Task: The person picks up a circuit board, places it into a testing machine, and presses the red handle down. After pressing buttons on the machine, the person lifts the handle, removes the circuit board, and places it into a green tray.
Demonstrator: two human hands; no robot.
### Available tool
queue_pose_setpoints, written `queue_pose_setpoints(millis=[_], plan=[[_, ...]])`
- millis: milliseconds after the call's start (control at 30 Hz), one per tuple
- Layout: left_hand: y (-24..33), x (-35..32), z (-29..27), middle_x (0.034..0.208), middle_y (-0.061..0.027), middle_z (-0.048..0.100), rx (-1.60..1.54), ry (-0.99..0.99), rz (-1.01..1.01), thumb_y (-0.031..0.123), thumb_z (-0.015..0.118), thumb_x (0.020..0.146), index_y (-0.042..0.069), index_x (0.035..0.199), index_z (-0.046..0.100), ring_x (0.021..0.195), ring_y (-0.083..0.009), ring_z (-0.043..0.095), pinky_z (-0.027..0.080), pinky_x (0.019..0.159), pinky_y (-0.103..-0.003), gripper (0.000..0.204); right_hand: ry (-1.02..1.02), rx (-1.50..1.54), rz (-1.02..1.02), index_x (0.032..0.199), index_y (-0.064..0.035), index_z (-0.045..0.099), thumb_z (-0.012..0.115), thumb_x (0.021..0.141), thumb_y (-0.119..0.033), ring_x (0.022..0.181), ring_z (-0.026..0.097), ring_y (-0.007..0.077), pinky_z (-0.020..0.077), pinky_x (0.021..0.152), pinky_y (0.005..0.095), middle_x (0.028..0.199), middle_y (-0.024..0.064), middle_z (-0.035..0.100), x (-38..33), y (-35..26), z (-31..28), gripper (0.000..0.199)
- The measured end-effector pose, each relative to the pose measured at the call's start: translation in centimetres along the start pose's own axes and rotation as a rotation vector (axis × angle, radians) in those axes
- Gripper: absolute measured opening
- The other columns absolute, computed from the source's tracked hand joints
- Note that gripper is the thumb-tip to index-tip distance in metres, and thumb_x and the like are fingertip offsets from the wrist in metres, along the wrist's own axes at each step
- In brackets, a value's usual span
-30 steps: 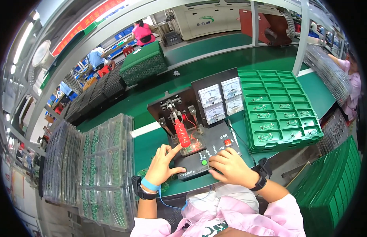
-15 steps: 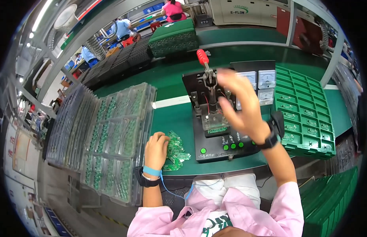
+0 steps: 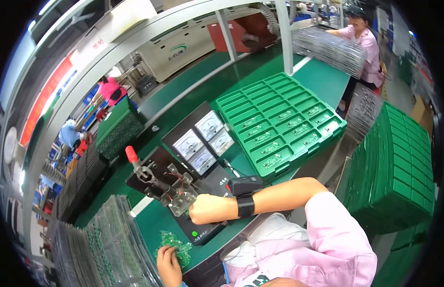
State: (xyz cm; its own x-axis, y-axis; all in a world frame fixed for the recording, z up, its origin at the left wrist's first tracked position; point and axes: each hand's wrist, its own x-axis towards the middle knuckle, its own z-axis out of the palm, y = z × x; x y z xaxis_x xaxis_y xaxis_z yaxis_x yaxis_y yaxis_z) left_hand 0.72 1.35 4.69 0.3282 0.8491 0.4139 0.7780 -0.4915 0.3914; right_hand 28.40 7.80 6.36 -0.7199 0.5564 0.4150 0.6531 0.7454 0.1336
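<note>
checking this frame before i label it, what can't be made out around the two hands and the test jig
- Right hand, head view: fingers curl away under the knuckles, so what they touch on the test jig is hidden.
- Left hand: wrist cut off by the lower edge; its grip on the small green circuit board is unclear.
- Board parts: too small to tell.
- Meter dials: readings too small.

Bright overhead light, sharp centre, warped edges

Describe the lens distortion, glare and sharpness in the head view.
Head view: strong fisheye, the shelf frame bows and black corners ring the picture; glare whitens the meter faces; the right hand on the test fixture is sharp, the left hand cropped at the edge.
</note>
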Motion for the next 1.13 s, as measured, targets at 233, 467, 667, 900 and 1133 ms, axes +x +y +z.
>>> queue_pose_setpoints(millis=[233, 467, 667, 900, 1133], plan=[[-2.0, -3.2, 0.6, 0.127, -0.022, 0.059, 0.004, -0.081, -0.21, 0.009, 0.053, 0.094, 0.002, 0.125, 0.06, 0.113, -0.039, 0.056, 0.046, 0.094, -0.043, 0.032, 0.264, 0.054, -0.001, 0.073, -0.0039, 0.055, 0.062, 0.075, -0.015, 0.058, 0.064, 0.0228, 0.0487, 0.047, 0.0356, 0.067, 0.0053, 0.06, -2.5, 0.5, -4.1, 0.013], [-3.0, -2.9, 0.8, 0.122, -0.0239, 0.06, -0.013, -0.051, -0.229, 0.006, 0.051, 0.094, 0.001, 0.124, 0.06, 0.106, -0.0398, 0.059, 0.046, 0.094, -0.041, 0.031, 0.485, 0.006, 0.487, 0.088, -0.0033, 0.062, 0.065, 0.073, -0.001, 0.071, 0.064, 0.0261, 0.0541, 0.058, 0.0335, 0.086, 0.0127, 0.06, -12.8, 9.5, -10.4, 0.016], [0.2, -1.0, 1.1, 0.118, -0.0237, 0.061, 0.169, 0.287, -0.279, 0.013, 0.049, 0.097, 0.001, 0.127, 0.057, 0.105, -0.039, 0.06, 0.045, 0.094, -0.042, 0.033, 0.353, -0.165, 0.976, 0.1, 0.0007, 0.061, 0.064, 0.076, -0.005, 0.098, 0.061, 0.0369, 0.0515, 0.087, 0.0402, 0.115, 0.0204, 0.058, -28.0, 21.5, -11.7, 0.024], [3.8, 1.3, 2.1, 0.123, -0.0219, 0.057, -0.023, 0.307, -0.255, 0.019, 0.048, 0.099, 0.002, 0.128, 0.055, 0.111, -0.0388, 0.055, 0.043, 0.097, -0.044, 0.034, 0.228, -0.223, 1.2, 0.115, 0.0076, 0.056, 0.065, 0.077, -0.01, 0.115, 0.054, 0.0385, 0.0432, 0.102, 0.041, 0.12, 0.0244, 0.057, -30.8, 28.1, -11.8, 0.043], [2.0, 0.7, 4.1, 0.129, -0.0199, 0.054, -0.035, 0.208, -0.142, 0.03, 0.056, 0.096, 0.004, 0.133, 0.051, 0.117, -0.0357, 0.052, 0.038, 0.102, -0.044, 0.046, 0.089, -0.227, 1.196, 0.118, 0.0083, 0.055, 0.065, 0.077, -0.012, 0.12, 0.052, 0.0389, 0.0426, 0.104, 0.0406, 0.125, 0.025, 0.055, -29.4, 34.9, -12.0, 0.047]])
